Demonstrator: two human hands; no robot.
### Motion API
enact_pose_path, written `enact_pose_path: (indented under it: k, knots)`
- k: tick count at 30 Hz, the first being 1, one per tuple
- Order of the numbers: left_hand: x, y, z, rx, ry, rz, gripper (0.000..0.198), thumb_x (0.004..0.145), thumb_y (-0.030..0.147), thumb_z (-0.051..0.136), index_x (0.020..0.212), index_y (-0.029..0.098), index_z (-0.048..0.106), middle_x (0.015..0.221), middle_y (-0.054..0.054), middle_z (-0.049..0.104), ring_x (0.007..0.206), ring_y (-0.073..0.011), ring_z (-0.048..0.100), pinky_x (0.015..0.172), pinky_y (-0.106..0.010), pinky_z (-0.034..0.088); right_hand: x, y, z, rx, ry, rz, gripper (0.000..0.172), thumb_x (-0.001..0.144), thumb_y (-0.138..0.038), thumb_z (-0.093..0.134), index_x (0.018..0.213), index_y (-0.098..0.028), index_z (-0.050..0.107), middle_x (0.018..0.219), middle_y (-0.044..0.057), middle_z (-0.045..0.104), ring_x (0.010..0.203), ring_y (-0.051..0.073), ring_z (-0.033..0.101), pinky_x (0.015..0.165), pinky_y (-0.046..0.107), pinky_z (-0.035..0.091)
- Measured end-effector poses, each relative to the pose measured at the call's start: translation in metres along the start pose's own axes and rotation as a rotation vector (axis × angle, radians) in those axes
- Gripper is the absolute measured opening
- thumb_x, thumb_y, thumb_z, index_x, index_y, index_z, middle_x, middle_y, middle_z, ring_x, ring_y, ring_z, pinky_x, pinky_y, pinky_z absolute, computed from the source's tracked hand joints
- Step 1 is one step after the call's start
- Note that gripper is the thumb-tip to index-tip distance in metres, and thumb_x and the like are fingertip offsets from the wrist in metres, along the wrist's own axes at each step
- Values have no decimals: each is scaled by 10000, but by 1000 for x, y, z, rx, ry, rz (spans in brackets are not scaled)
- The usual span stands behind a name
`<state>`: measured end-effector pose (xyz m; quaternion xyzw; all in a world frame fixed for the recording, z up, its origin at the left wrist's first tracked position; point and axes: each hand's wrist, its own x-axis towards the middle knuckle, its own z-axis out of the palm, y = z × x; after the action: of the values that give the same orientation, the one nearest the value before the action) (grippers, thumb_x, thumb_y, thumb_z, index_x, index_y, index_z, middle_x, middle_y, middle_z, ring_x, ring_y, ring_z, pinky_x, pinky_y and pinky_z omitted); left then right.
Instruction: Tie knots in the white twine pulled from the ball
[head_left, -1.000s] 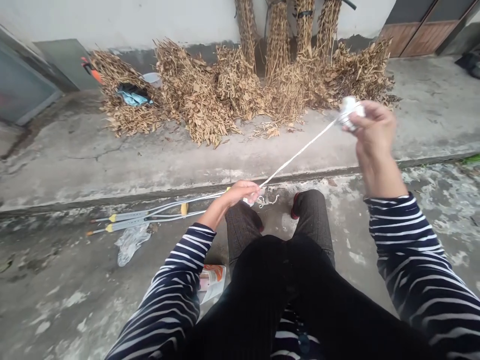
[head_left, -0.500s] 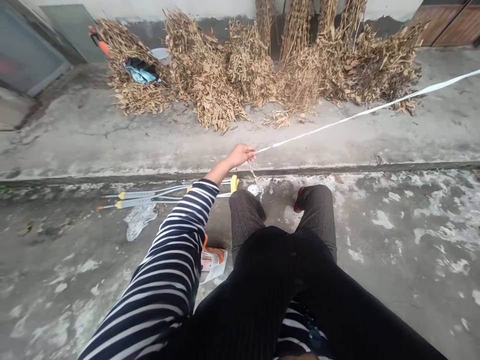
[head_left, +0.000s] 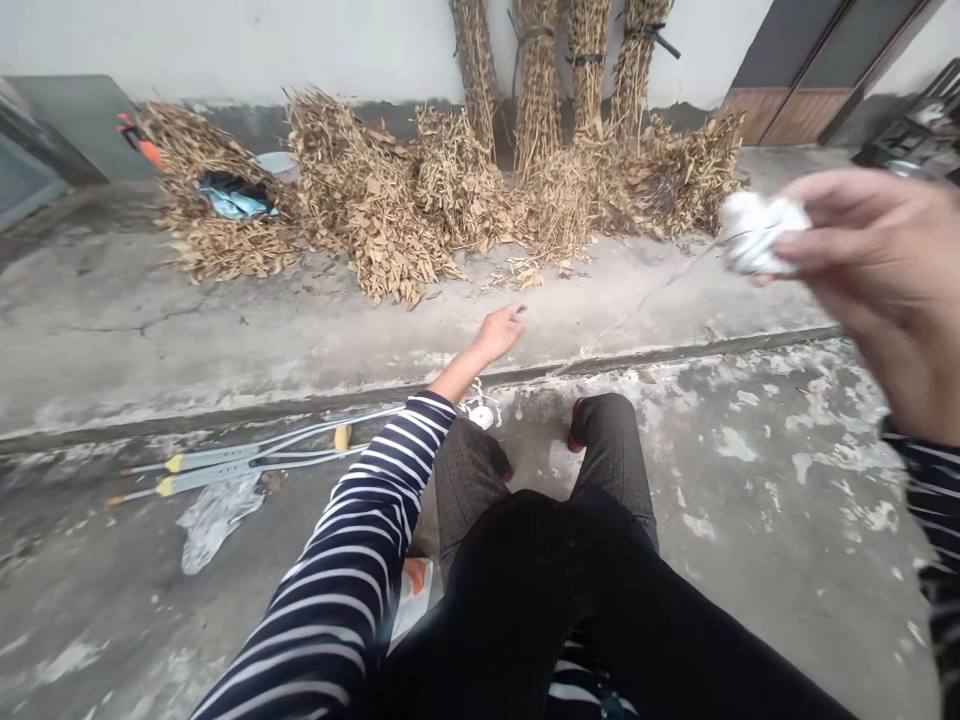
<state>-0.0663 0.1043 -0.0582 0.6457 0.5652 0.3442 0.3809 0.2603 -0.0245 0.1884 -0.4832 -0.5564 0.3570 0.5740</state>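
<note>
My right hand (head_left: 885,260) is raised at the right, its fingers closed on a bunched-up white ribbon (head_left: 763,232). The bundle is slightly blurred, and a faint thin strand trails down and left from it. Further left, my left hand (head_left: 504,332) reaches out above the step edge with its fingers apart, and I see nothing held in it. Below that hand, a small white roll with loose strands (head_left: 481,415) lies on the ground by my left knee, partly behind my forearm.
Dried plant stalks (head_left: 390,210) are heaped along the wall, with tied bundles (head_left: 536,90) upright behind. A low step edge (head_left: 675,350) crosses ahead. Crutches (head_left: 217,460), a clear plastic bag (head_left: 217,520) and a printed bag (head_left: 412,595) lie to the left.
My right hand has come into view with the bunched white ribbon. The ribbon stretched from my left hand is no longer taut, and the left fingers have parted. The view has tilted up and shifted right.
</note>
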Motion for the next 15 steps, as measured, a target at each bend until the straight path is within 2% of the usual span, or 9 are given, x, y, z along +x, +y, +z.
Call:
enact_pose_path:
  k: [2, 3, 5, 7, 9, 11, 15]
  knots:
    - [-14, 33, 20, -216, -62, 116, 420, 879, 116, 658, 1297, 151, 685, 1400, -141, 690, 1191, -217, 684, 1005, -342, 545, -5, 12, 28, 44, -186, 119, 263, 610, -58, 919, 828, -166, 818, 823, 61, 772, 687, 161, 715, 598, 300, 602]
    - [-23, 50, 28, -348, -97, 175, 411, 889, 143, 678, 1299, 165, 689, 1389, -130, 701, 1196, -209, 691, 1035, -349, 540, -7, 21, 42, 101, -257, 153, 305, 574, -99, 950, 835, -176, 811, 835, 56, 774, 701, 166, 722, 585, 286, 606]
    - [-41, 80, 39, -589, -142, 253, 373, 880, 186, 740, 1252, 179, 717, 1310, -113, 744, 1198, -206, 704, 1098, -370, 515, -9, 41, 65, 149, -338, 188, 334, 608, -165, 963, 891, -205, 791, 927, 47, 777, 830, 193, 751, 666, 300, 646]
    - [-59, 98, 46, -725, -141, 268, 327, 863, 238, 798, 1182, 184, 743, 1226, -101, 776, 1206, -216, 711, 1115, -376, 508, -11, 61, 81, 177, -371, 185, 338, 645, -237, 962, 919, -217, 765, 963, 50, 773, 922, 219, 758, 721, 318, 663]
    - [-73, 105, 50, -786, -107, 252, 307, 839, 297, 845, 1109, 177, 761, 1161, -97, 796, 1193, -230, 720, 1092, -368, 523, -14, 77, 89, 182, -382, 195, 361, 655, -293, 963, 934, -217, 749, 981, 60, 773, 972, 236, 756, 752, 328, 667]
    - [-81, 102, 53, -800, -60, 220, 293, 818, 336, 870, 1036, 166, 775, 1090, -92, 812, 1133, -232, 740, 1042, -345, 544, -16, 88, 92, 196, -392, 220, 403, 633, -318, 975, 945, -210, 744, 988, 69, 774, 983, 244, 755, 762, 333, 668]
    - [-84, 89, 58, -769, 16, 153, 130, 880, 262, 785, 947, 151, 794, 937, -61, 821, 947, -192, 756, 889, -275, 561, -17, 100, 90, 247, -428, 311, 485, 561, -272, 1013, 965, -195, 756, 971, 71, 779, 943, 244, 763, 759, 352, 674]
